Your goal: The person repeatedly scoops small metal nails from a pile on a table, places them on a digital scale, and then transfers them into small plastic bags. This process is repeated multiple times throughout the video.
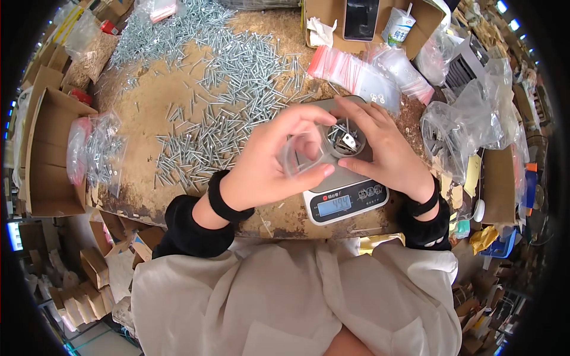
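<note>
Two bare hands: both were at work over the scale, close together, black cuffs (202, 228) at the wrists.
Left hand (261, 151): thumb and fingers were curled about a clear cup (295, 159), gripping it by its sides; the cup was tilted.
Right hand (392, 148): thumb lay on the near side and fingers on the far side of a filled cup (339, 155), closed about it; how hard they pressed could not be told.
Cup contents: screws and a shiny metal fitting (349, 141) sat inside the filled cup.
Cup positions: the filled cup was above the scale's platform, just right of the clear cup; whether its base touched the platform could not be told.
Scale (378, 200): white rim, dark panel, display lit; it stood near the table's front edge.
Screws (219, 127): a broad loose spread covered the worn tabletop (151, 110), thickest at the far left.
Bags: red-edged clear bags (338, 68) lay beyond the scale; a bag of hardware (105, 151) lay at left, beside an open carton (53, 154).
Far side: a phone (360, 21) and a drink pack (399, 26) with a straw stood by a cardboard box (424, 29).
Right edge: crumpled clear plastic (469, 124) was heaped there.
Lap: pale cloth (285, 291) covered it.
</note>
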Motion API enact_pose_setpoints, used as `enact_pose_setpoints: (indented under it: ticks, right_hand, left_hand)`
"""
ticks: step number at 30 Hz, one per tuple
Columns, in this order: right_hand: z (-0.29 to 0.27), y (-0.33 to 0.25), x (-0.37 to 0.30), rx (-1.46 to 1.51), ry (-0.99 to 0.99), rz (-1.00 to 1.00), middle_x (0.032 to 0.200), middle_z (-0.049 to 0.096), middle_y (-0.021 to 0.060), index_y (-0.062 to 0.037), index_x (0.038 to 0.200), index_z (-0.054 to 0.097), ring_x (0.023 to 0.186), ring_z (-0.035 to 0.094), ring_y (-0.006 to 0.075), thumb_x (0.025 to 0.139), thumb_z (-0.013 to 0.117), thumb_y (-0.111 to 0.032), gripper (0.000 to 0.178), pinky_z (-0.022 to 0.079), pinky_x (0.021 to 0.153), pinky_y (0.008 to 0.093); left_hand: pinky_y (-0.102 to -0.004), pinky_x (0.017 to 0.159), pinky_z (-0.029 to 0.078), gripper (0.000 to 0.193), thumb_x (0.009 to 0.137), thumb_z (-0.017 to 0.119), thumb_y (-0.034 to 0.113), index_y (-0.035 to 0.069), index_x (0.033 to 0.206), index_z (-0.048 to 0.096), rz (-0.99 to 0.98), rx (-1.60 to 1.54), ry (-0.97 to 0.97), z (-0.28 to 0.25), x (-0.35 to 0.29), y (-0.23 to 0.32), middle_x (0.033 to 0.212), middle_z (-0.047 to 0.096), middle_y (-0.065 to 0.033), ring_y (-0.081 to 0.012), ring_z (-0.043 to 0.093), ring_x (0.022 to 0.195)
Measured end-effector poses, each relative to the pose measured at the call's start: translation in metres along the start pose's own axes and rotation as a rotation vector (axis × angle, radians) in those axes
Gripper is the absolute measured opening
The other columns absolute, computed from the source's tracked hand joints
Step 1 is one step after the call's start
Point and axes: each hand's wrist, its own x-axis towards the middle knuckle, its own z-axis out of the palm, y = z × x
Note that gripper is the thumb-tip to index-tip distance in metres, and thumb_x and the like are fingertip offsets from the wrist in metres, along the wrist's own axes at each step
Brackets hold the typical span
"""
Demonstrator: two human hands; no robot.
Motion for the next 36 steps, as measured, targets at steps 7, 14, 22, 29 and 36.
enact_pose_setpoints:
  ticks: [7,14,22,29,36]
  right_hand:
    - [-0.004,-0.013,0.0,0.169,0.244,0.132,0.115,0.066,0.0171,-0.0073,0.147,0.04,0.104,0.065,0.0361,0.067,0.078,-0.004,0.089,0.054,0.087,0.0401]
    - [0.001,-0.036,-0.008,0.121,0.321,-0.249,0.114,0.066,0.0154,-0.0007,0.144,0.045,0.081,0.066,0.0316,0.064,0.078,-0.021,0.089,0.054,0.068,0.0382]
    - [-0.001,-0.043,-0.009,0.106,0.236,-0.19,0.08,0.065,0.0105,0.0016,0.144,0.043,0.064,0.065,0.0296,0.068,0.081,-0.044,0.096,0.05,0.058,0.0392]
    - [0.001,-0.041,-0.014,0.391,0.164,-0.058,0.087,0.068,0.0156,0.0043,0.144,0.04,0.069,0.068,0.03,0.074,0.079,-0.054,0.099,0.053,0.065,0.0362]
    - [0.005,-0.041,-0.024,0.784,0.234,0.027,0.09,0.065,0.0098,0.0093,0.143,0.035,0.078,0.064,0.018,0.081,0.071,-0.063,0.101,0.049,0.067,0.0304]
  left_hand:
    - [-0.031,0.07,0.048,0.037,0.075,0.078,0.007,0.006,0.109,0.063,0.07,0.537,0.059,-0.002,0.002,-0.014,0.083,0.058,-0.0047,-0.0179,0.058,0.075]
    - [-0.0384,0.069,0.05,0.04,0.073,0.078,0.015,0.003,0.105,0.058,-0.05,0.041,-0.096,0.022,-0.007,-0.014,0.084,0.061,-0.0125,-0.0302,0.063,0.077]
    - [-0.0307,0.074,0.046,0.052,0.073,0.083,0.016,0.0,0.113,0.054,-0.222,-0.281,-0.227,0.03,-0.015,-0.024,0.092,0.057,-0.0061,-0.0149,0.054,0.082]
    - [-0.0353,0.102,0.046,0.069,0.078,0.085,0.017,0.001,0.135,0.049,-0.307,-0.331,-0.363,0.024,-0.014,-0.02,0.129,0.06,-0.0082,-0.016,0.058,0.119]
    - [-0.0266,0.078,0.047,0.035,0.082,0.078,0.009,0.005,0.109,0.056,-0.256,-0.424,-0.28,0.027,-0.01,-0.007,0.098,0.058,-0.0006,-0.0094,0.055,0.088]
